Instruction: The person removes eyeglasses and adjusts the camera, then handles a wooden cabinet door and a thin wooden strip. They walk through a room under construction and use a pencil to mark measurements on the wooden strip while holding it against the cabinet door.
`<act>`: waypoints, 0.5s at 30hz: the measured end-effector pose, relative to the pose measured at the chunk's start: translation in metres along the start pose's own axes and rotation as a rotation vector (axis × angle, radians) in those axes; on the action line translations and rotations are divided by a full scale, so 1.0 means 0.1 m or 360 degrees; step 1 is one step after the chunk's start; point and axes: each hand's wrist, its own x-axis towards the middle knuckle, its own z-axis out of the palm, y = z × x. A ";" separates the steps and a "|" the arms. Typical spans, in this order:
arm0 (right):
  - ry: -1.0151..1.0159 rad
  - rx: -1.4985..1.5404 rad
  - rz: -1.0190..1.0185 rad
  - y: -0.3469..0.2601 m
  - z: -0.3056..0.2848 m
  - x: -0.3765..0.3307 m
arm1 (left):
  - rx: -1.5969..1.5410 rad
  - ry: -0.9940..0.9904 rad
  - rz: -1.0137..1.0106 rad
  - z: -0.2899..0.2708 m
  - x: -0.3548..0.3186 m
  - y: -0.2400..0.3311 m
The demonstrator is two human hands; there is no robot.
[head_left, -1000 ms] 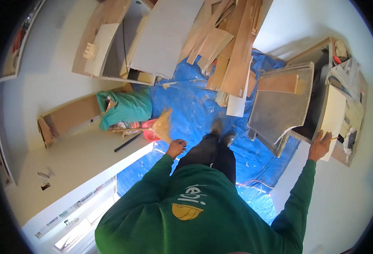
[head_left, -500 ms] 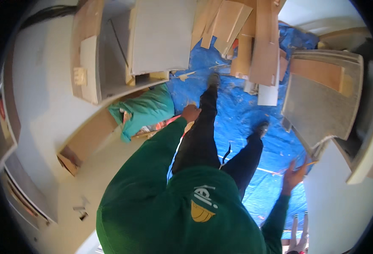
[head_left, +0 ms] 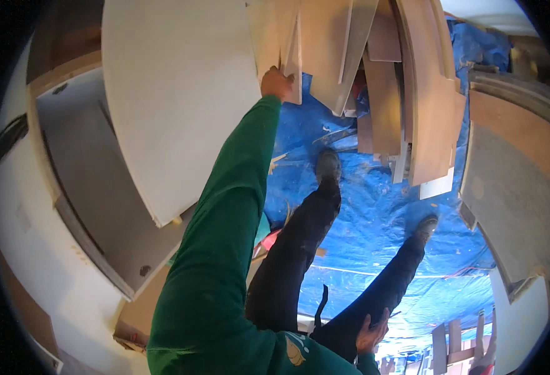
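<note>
My left hand reaches far forward and closes round the lower end of a narrow light-wood board. Beside it hangs the corner of a large white panel. More wooden boards lean together just right of that hand. Down by my right thigh is my right hand, its fingers half curled and the thumb a little apart. A thin dark sliver shows at its fingertips, too small to make out.
Blue plastic sheeting covers the floor under my feet. On the left stands an open cabinet box. A stack of long planks rises ahead, a grey panel at the right. Several wood pieces lie at lower right.
My left hand has gone from beside my left leg forward to the board. My right hand, with a thin orange stick at its fingers earlier, has come in towards my thigh. The view has shifted.
</note>
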 end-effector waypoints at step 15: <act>-0.0047 -0.0163 -0.0292 -0.78 -0.33 0.15 | -0.2612 -0.1549 -0.0508 -1.00 -2.86 -0.29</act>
